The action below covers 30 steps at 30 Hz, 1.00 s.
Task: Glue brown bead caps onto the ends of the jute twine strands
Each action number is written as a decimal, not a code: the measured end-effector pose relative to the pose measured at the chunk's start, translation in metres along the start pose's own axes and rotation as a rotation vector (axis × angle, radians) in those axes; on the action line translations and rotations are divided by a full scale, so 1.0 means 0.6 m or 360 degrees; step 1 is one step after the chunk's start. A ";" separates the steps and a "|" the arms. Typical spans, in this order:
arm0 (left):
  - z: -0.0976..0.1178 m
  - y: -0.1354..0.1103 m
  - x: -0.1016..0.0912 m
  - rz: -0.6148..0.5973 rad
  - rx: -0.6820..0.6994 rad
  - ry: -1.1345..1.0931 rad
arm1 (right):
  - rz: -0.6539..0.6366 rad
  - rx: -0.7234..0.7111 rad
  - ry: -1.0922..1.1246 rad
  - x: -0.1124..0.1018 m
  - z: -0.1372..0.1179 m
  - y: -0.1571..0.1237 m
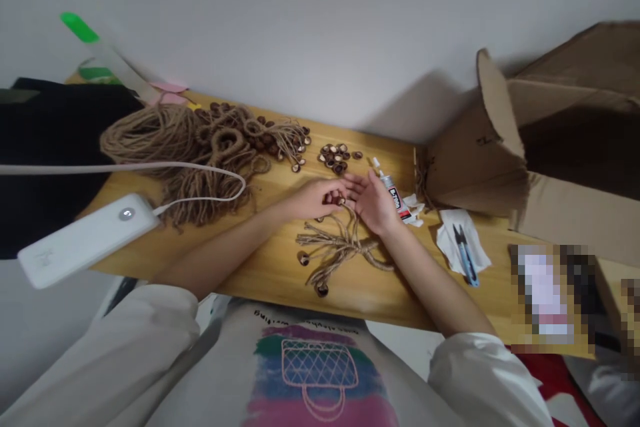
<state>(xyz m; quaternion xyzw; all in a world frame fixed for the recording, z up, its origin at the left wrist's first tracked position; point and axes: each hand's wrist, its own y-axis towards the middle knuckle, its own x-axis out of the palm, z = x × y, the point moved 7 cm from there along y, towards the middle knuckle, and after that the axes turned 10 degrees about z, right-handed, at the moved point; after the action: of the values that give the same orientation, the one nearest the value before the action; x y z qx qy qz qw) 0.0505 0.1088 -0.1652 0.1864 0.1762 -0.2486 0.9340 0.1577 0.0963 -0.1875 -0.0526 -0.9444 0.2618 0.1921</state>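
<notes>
My left hand and my right hand meet over the wooden table, fingertips together around small brown nut shells. The left fingers are curled on the shells. The right fingers are pressed against them too. Just below the hands lies a twine bundle with strands fanning out, some ending in shells. A glue tube lies right beside my right hand.
A pile of loose shells sits beyond the hands. Coils of jute twine fill the back left. A white lamp head hangs at the left. Blue snips rest on tissue. An open cardboard box stands at the right.
</notes>
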 end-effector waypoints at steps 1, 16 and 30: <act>0.000 0.000 0.000 0.0000 -0.0002 0.0005 | -0.0026 0.0002 -0.0004 -0.001 0.001 0.001; 0.000 0.000 0.000 -0.0017 0.0072 0.0069 | -0.0052 -0.0623 -0.0398 -0.007 0.007 -0.007; -0.004 -0.001 0.000 0.0009 0.0138 0.0145 | -0.0405 -0.0861 -0.0549 0.004 -0.001 -0.011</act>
<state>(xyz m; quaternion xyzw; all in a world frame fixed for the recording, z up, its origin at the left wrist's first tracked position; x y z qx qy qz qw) 0.0494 0.1094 -0.1676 0.2383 0.2070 -0.2446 0.9168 0.1558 0.0916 -0.1827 0.0615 -0.9971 -0.0191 0.0397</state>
